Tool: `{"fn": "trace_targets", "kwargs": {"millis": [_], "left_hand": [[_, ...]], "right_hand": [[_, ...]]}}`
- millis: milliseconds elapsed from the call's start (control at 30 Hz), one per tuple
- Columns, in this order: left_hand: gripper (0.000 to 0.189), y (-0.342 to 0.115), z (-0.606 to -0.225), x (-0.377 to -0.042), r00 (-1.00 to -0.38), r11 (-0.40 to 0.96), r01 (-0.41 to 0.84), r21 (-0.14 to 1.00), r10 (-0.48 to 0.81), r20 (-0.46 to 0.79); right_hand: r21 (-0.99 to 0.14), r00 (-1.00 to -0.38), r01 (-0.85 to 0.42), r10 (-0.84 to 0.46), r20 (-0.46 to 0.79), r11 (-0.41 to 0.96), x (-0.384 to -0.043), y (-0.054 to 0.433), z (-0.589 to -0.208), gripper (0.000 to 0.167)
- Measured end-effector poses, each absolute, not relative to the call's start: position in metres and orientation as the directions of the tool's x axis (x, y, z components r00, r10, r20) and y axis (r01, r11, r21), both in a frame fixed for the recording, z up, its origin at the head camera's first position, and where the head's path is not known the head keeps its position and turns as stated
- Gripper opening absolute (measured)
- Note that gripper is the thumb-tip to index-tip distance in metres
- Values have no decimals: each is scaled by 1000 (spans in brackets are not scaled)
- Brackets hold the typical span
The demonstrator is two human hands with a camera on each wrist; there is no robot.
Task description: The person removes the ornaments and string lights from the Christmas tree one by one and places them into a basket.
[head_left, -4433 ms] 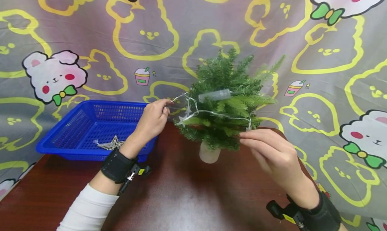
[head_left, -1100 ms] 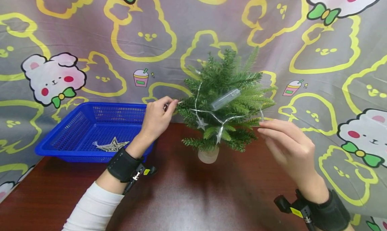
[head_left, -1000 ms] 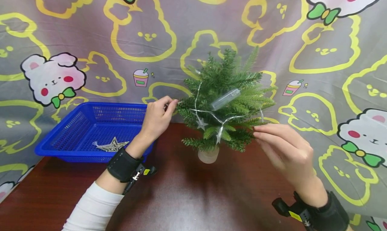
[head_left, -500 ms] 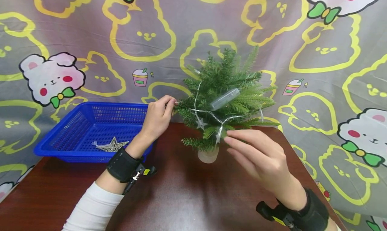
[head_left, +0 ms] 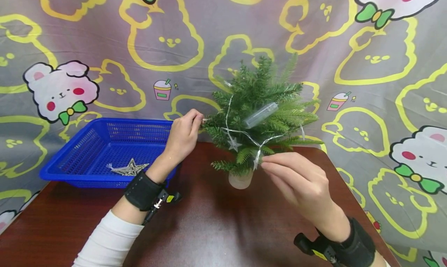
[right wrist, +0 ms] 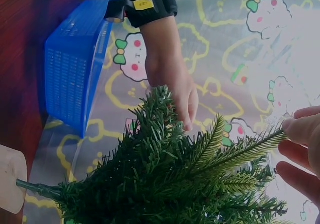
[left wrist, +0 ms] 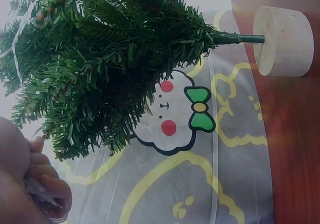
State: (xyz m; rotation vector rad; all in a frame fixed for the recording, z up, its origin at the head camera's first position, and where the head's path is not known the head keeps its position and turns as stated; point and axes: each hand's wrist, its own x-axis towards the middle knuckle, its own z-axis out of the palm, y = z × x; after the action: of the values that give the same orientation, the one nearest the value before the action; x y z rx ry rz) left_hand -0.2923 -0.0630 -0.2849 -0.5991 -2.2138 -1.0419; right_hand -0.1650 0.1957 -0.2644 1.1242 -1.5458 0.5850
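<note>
Works at a glossy red-brown wooden bench (head_left: pixel 223 228), with its right edge passing behind the right hand (head_left: pixel 302 179) in the head view and a grey cartoon-printed cloth (head_left: pixel 206 11) hanging close beyond its far side. Has a small green artificial fir tree (head_left: pixel 260 89) upright on a round pale wooden base (head_left: pixel 241 181), right of a blue rectangular slotted plastic basket (head_left: pixel 87 177). Leaves a broad stretch of bench showing before the base, between the forearms, and a narrower gap between base and basket. Grips part of a clear plastic star garland (head_left: pixel 259 145) in the curled left hand (head_left: pixel 181 135), just beside the tree's left branches. Pinches a light-green branch tip (right wrist: pixel 272 135) narrowly between thumb and fingers of the right hand, low at the tree's front. Totals one tree, one base, one basket, one clear plastic tube (head_left: pixel 261 115) slanting across the front branches, and two clear stars (head_left: pixel 233 144) plain on the garland. Adds one silvery openwork star (head_left: pixel 131 168) inside the basket, near its front wall, plus two black wrist bands (head_left: pixel 143 191), one per arm.
</note>
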Motion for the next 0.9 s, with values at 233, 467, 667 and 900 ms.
{"fn": "trace_targets", "kwargs": {"millis": [233, 467, 667, 900], "left_hand": [[35, -64, -288, -294, -724, 602, 589, 539, 98, 683], [46, -64, -288, -293, -675, 584, 620, 524, 56, 736], [51, -65, -287, -292, -618, 561, 669, 488, 54, 785], [35, -65, -285, -292, -620, 549, 677, 490, 67, 782]], "right_hand": [[189, 32, -869, -330, 944, 457, -163, 198, -263, 22], [165, 5, -853, -307, 952, 495, -162, 204, -264, 25], [135, -19, -845, -281, 959, 518, -162, 210, -266, 26], [115, -26, -834, -246, 969, 539, -163, 216, -267, 29]]}}
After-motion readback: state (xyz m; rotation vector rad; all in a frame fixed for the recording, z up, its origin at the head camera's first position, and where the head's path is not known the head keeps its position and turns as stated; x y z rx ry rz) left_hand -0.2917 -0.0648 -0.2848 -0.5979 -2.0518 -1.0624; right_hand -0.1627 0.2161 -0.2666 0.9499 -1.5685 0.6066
